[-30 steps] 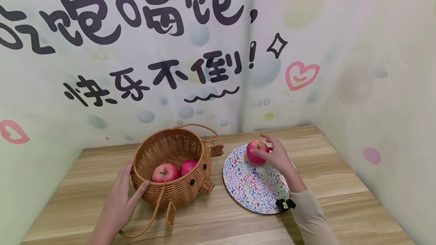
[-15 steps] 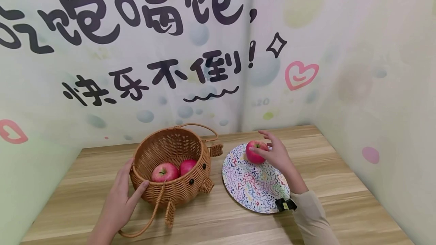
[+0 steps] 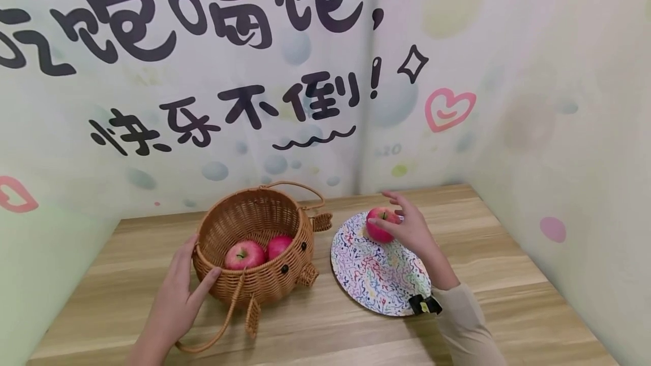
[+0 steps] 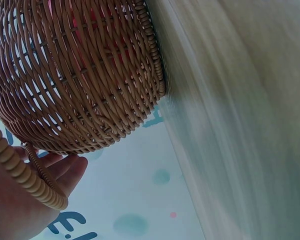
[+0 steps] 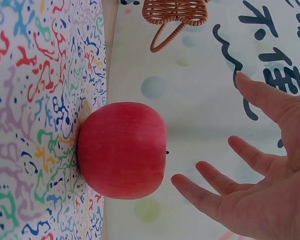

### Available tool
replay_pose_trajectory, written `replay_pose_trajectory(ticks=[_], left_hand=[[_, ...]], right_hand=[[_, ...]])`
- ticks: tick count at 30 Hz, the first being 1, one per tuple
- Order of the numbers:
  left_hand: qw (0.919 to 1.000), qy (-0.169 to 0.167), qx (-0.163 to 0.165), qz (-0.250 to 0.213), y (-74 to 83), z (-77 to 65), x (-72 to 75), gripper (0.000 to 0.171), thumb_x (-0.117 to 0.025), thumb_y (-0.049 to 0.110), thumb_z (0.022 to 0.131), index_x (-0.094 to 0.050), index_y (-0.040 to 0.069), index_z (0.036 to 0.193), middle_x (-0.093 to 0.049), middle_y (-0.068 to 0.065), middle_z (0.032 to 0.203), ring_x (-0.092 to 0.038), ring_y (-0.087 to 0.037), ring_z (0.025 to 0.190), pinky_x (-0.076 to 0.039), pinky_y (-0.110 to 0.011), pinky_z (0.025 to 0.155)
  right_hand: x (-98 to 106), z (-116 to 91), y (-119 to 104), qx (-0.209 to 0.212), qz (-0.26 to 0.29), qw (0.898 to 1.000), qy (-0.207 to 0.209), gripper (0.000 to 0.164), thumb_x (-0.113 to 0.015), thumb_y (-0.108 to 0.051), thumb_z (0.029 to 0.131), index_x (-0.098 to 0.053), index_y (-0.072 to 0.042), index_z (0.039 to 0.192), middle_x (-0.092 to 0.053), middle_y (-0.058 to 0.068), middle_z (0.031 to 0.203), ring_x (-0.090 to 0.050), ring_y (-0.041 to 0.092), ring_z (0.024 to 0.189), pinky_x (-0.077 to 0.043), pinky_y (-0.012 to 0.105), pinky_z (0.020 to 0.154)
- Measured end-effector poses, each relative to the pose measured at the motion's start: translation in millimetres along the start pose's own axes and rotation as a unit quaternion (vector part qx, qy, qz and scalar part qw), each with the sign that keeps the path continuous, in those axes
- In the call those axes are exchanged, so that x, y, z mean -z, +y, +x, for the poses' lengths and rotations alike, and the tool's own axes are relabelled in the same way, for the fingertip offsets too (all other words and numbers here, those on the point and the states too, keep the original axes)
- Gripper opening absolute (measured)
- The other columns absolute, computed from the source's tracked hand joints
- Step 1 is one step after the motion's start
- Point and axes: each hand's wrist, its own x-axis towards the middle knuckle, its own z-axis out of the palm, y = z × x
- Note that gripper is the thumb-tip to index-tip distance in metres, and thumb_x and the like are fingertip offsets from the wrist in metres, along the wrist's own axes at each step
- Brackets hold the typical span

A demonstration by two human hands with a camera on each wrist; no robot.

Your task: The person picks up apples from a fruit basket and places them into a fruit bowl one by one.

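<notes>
- One red apple [image 5: 122,152] sits stem up on the far part of a round squiggle-patterned mat [image 3: 371,292], at the table's right.
- Just over it hangs the right hand [image 3: 414,230], fingers spread wide, apart from the apple and holding nothing.
- Left of the mat stands a brown wicker basket [image 3: 254,290] with two black eyes, two more red apples [image 3: 246,255] side by side inside.
- At its left side rests the left hand [image 3: 175,295], thumb on the near rim, fingers extended along the outside, with a wide gap between.
- Beneath everything, a wood-grain table [image 3: 300,338]; beyond it, a pale wall [image 3: 325,174] with black lettering.
</notes>
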Motion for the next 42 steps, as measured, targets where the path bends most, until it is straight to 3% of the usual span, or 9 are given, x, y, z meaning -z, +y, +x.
replay_pose_trajectory(ticks=[8, 15, 22, 32, 42], left_hand=[[1.0, -0.001, 0.004, 0.004, -0.1, 0.7, 1.3, 0.084, -0.063, 0.033, 0.108, -0.014, 0.002, 0.169, -0.029, -0.033, 0.164, -0.034, -0.06, 0.145, -0.038, -0.084, 0.102], [1.0, -0.002, 0.006, 0.003, 0.3, 1.7, 1.9, 0.084, -0.061, 0.035, 0.109, -0.012, 0.003, 0.169, -0.028, -0.033, 0.165, -0.034, -0.061, 0.145, -0.038, -0.084, 0.102], [1.0, -0.001, 0.001, 0.003, 0.2, 2.2, 1.1, 0.084, -0.062, 0.033, 0.108, -0.013, 0.003, 0.169, -0.029, -0.033, 0.164, -0.034, -0.061, 0.145, -0.038, -0.084, 0.103], [1.0, 0.003, -0.002, -0.002, 0.0, 1.4, 0.1, 0.083, -0.063, 0.032, 0.108, -0.015, 0.003, 0.169, -0.03, -0.032, 0.164, -0.034, -0.06, 0.145, -0.038, -0.084, 0.102], [1.0, 0.002, -0.001, 0.005, 1.0, 1.2, 0.2, 0.083, -0.063, 0.031, 0.108, -0.014, 0.003, 0.169, -0.029, -0.033, 0.164, -0.035, -0.061, 0.144, -0.039, -0.084, 0.102]], right_hand=[[-3, 1, -1, 0.02, 0.01, 1.0, -0.001, 0.067, -0.079, -0.012, 0.096, -0.048, -0.003, 0.155, -0.043, 0.029, 0.158, -0.043, 0.056, 0.142, -0.043, 0.065, 0.116], [-6, -2, -6, 0.021, 0.016, 1.0, -0.004, 0.067, -0.078, -0.012, 0.096, -0.048, -0.003, 0.155, -0.042, 0.033, 0.157, -0.045, 0.06, 0.139, -0.048, 0.066, 0.111], [-7, -5, -12, 0.022, 0.019, 1.0, -0.01, 0.069, -0.079, -0.013, 0.096, -0.048, -0.004, 0.156, -0.043, 0.032, 0.157, -0.046, 0.059, 0.139, -0.043, 0.066, 0.115], [-11, -9, -18, 0.023, 0.031, 0.999, -0.016, 0.068, -0.081, -0.014, 0.095, -0.05, -0.008, 0.155, -0.047, 0.029, 0.154, -0.05, 0.055, 0.137, -0.06, 0.056, 0.1], [-14, -10, -20, 0.035, 0.029, 0.999, -0.011, 0.066, -0.08, -0.015, 0.095, -0.051, -0.008, 0.155, -0.051, 0.028, 0.15, -0.053, 0.053, 0.134, -0.063, 0.052, 0.094]])
